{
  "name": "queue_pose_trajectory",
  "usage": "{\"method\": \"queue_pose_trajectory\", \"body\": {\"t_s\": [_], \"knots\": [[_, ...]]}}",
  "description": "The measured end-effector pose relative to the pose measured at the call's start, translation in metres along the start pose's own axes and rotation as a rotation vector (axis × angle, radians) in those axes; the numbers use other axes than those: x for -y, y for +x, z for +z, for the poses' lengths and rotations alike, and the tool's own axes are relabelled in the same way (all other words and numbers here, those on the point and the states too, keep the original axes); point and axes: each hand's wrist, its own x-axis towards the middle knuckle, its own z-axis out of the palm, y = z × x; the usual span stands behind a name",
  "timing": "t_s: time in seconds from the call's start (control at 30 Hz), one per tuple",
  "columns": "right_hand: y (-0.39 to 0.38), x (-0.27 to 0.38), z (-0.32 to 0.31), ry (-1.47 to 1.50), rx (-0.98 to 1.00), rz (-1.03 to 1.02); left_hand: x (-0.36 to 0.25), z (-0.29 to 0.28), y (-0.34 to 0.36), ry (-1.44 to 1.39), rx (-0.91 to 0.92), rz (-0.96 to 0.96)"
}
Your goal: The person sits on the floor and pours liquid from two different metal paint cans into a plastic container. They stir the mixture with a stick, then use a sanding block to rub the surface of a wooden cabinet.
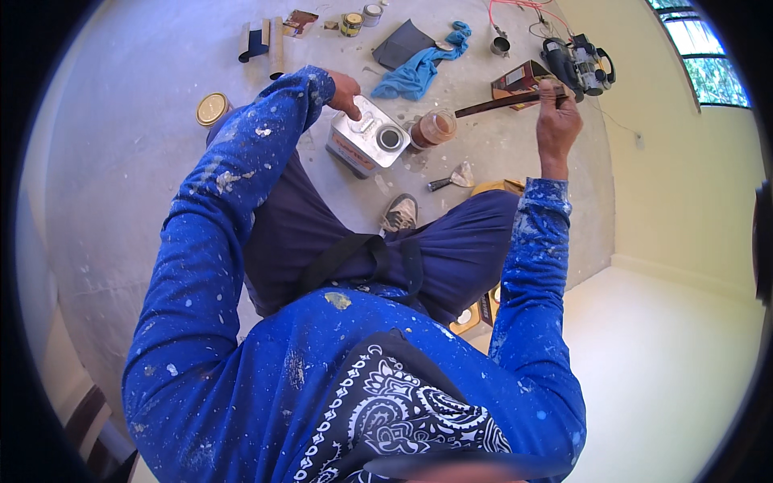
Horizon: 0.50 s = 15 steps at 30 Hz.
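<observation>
Person seated or squatting over a work area on the floor [169, 105]. The right hand [558, 119] holds a dark, slender stick [503, 103] near its far right end, the grip pinching it between thumb and fingers. The left hand [346, 94] rests at the top of a metal can [345, 135], fingers bent beside its handle; whether this grip closes on the handle cannot be told.

Progress: the work seems partway along. The can's round spout [390, 139] appears uncapped, and the glass jar [427, 135] just beside it already contains brown liquid. The jar has no visible lid; any further mixing or filling, and closing both vessels, would presumably remain.

Orientation: the stick lies right of the jar in view, its long axis nearly crosswise, rising slightly toward the right. Its free end points left, to the jar's rim; whether the two touch is unclear. A putty knife [460, 175] lies nearer the person, handle leftward. Beyond the jar lies a blue cloth [412, 75].
</observation>
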Motion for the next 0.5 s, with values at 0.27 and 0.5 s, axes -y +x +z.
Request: {"method": "queue_pose_trajectory", "body": {"t_s": [0.27, 0.5], "knots": [[-0.043, -0.039, 0.041, -0.157, 0.174, 0.087, -0.069, -0.025, -0.043, -0.562, -0.394, 0.253], [-0.053, -0.068, 0.048, -0.213, 0.195, 0.21, -0.212, -0.067, -0.228, -1.213, 0.097, 0.898]]}}
